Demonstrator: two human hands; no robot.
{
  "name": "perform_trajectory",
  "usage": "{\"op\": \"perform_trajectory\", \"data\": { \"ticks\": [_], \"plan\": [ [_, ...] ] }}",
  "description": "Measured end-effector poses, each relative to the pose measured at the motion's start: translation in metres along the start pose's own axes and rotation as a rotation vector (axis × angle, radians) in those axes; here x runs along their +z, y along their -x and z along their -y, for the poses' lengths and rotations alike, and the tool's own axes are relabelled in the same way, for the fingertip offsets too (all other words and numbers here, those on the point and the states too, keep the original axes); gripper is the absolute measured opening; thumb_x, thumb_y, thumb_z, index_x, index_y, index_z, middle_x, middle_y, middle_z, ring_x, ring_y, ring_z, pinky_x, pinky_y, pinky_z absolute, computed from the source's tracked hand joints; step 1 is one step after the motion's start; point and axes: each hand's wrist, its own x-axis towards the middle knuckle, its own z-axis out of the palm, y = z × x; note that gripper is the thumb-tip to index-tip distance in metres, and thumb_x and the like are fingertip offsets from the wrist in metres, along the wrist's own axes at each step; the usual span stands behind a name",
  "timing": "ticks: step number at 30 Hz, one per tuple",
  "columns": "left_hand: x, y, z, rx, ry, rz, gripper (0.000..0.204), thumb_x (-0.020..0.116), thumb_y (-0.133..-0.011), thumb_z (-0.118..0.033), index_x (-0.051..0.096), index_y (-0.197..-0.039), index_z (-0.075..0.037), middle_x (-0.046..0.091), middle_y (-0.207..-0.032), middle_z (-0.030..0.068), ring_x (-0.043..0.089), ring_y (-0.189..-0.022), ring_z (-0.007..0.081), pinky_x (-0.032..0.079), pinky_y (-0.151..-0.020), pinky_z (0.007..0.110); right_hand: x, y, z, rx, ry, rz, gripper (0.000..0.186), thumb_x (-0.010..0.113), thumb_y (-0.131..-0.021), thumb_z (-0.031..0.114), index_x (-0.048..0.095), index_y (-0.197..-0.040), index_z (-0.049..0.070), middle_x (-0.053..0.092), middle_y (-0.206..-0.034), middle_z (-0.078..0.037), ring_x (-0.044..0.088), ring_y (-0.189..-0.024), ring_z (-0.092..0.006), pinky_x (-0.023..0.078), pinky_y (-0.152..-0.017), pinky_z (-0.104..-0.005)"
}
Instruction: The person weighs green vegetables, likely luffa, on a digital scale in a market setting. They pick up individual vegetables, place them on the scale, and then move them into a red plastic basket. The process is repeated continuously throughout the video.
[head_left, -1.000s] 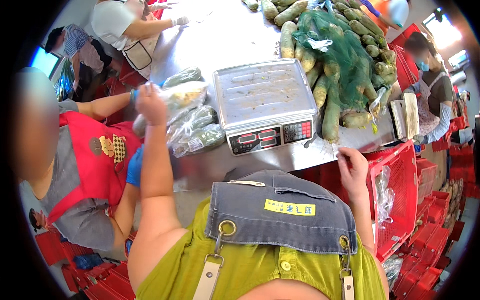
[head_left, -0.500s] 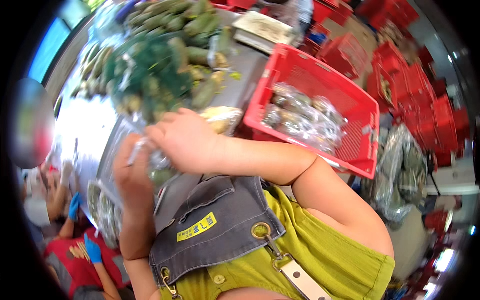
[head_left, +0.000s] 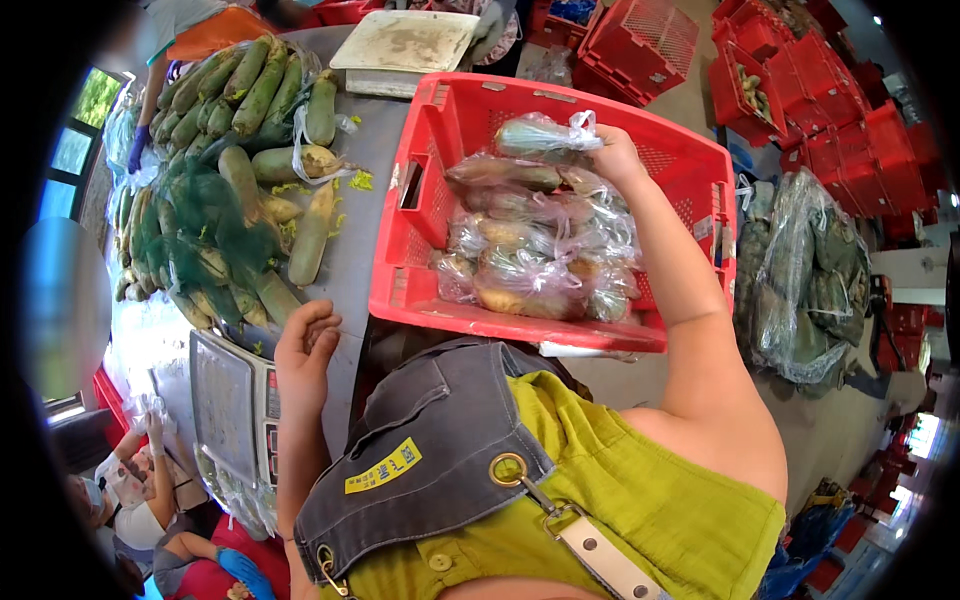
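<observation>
At the red crate (head_left: pixel 394 240), my right hand (head_left: pixel 618 158) grips a clear plastic bag of long pale-green produce (head_left: pixel 540 137) by its knotted end, near the crate's back. Several more bagged radish-like vegetables (head_left: pixel 505 290) lie below it inside the crate. My left hand (head_left: pixel 308 348) has nothing in it, its fingers loosely bent and apart, at the table edge beside a digital scale (head_left: pixel 225 395). Loose long green radishes (head_left: pixel 312 240), some under green netting (head_left: pixel 205 215), are heaped on the steel table (head_left: pixel 340 280) left of the crate.
A second scale (head_left: pixel 400 40) stands at the table's back. Stacked red crates (head_left: pixel 800 90) fill the upper right. A large plastic sack of dark produce (head_left: pixel 800 270) is right of my crate. Co-workers (head_left: pixel 150 510) work at lower left; another gloved hand (head_left: pixel 140 145) is at the radish pile.
The view has turned rightward from the scale to the crate. My hands, together on a bag half a second ago, have separated; the right moved into the crate with a bag, the left let go.
</observation>
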Motion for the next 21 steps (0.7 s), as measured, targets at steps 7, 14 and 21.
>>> {"op": "perform_trajectory", "data": {
  "ticks": [7,14,21],
  "plan": [
    [-0.013,0.030,0.025,-0.171,-0.117,-0.137,0.029,0.052,-0.087,-0.002,0.053,-0.115,0.002,0.059,-0.101,0.0080,0.056,-0.096,0.0150,0.042,-0.088,0.028,0.033,0.004,-0.094,0.218,0.456,0.291,0.013,0.064,-0.079,0.014,0.069,-0.091,0.010,0.067,-0.085,-0.007,0.060,-0.078,-0.0171,0.047,-0.073,-0.0319],
    [-0.023,0.070,0.040,-0.300,-0.170,-0.317,0.024,0.054,-0.088,-0.009,0.058,-0.109,0.002,0.061,-0.099,0.0085,0.058,-0.092,0.0159,0.043,-0.082,0.028,0.027,0.009,-0.155,0.384,-0.093,0.218,0.027,0.067,-0.074,-0.001,0.068,-0.100,0.004,0.067,-0.096,-0.006,0.060,-0.088,-0.0185,0.046,-0.083,-0.0308],
    [-0.017,0.078,0.054,-0.299,-0.135,-0.275,0.025,0.054,-0.087,-0.008,0.057,-0.109,0.002,0.061,-0.102,0.0090,0.059,-0.093,0.0174,0.044,-0.081,0.029,0.049,0.016,-0.104,0.274,0.145,0.022,0.053,0.070,-0.072,0.009,0.053,-0.122,0.003,0.058,-0.116,-0.013,0.055,-0.105,-0.0252,0.043,-0.091,-0.0349]
  ]
}}
